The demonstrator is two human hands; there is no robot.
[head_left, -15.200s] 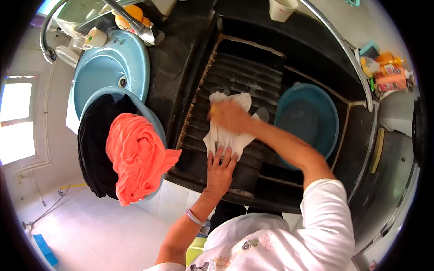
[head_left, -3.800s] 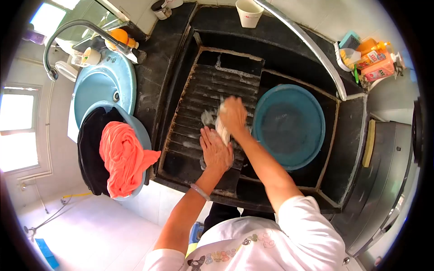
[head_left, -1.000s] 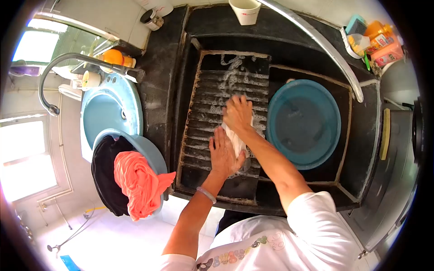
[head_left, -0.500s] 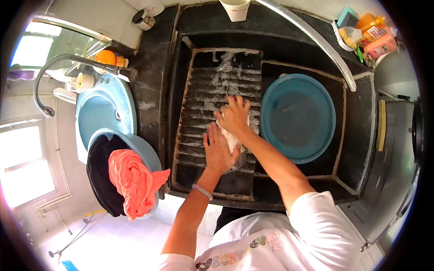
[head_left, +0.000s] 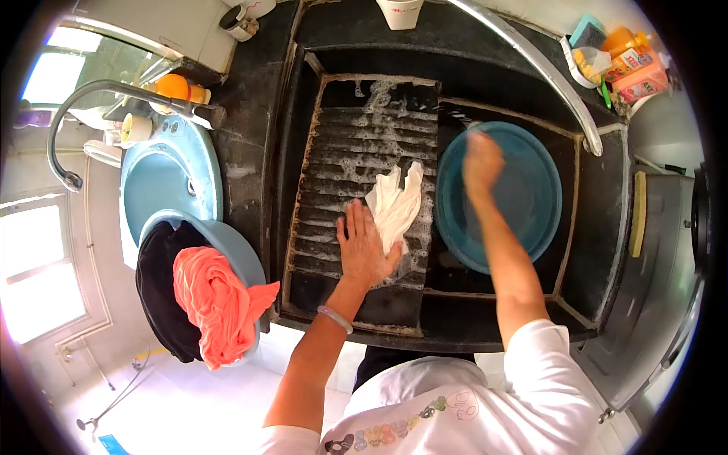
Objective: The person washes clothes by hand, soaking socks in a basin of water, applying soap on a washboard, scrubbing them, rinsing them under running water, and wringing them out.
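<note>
The person's left hand [head_left: 364, 254] lay flat on the ridged washboard [head_left: 326, 182], fingers extended and gripping nothing, its thumb at the lower end of a crumpled white cloth [head_left: 398, 201]; the right hand [head_left: 482, 163] was above a teal basin [head_left: 557, 208], too blurred to tell whether it was clenched or held anything.

That was the change: half a second earlier both hands were on the cloth; now the right hand had gone across to the basin, leaving the cloth largely uncovered on the board, just right of the left hand; the two-handed rubbing seemed, as a judgement, to have paused, with the left hand alone keeping the cloth's place.

White foam [head_left: 379, 102] streaked the ridges around and beyond the cloth; the basin stood just right of the board and appeared to hold cloudy water.

Farther left, past a strip of black surface [head_left: 235, 159], coral fabric [head_left: 220, 303] and black fabric [head_left: 163, 303] filled a light blue tub [head_left: 254, 258] beside a blue washbasin [head_left: 155, 182].
</note>
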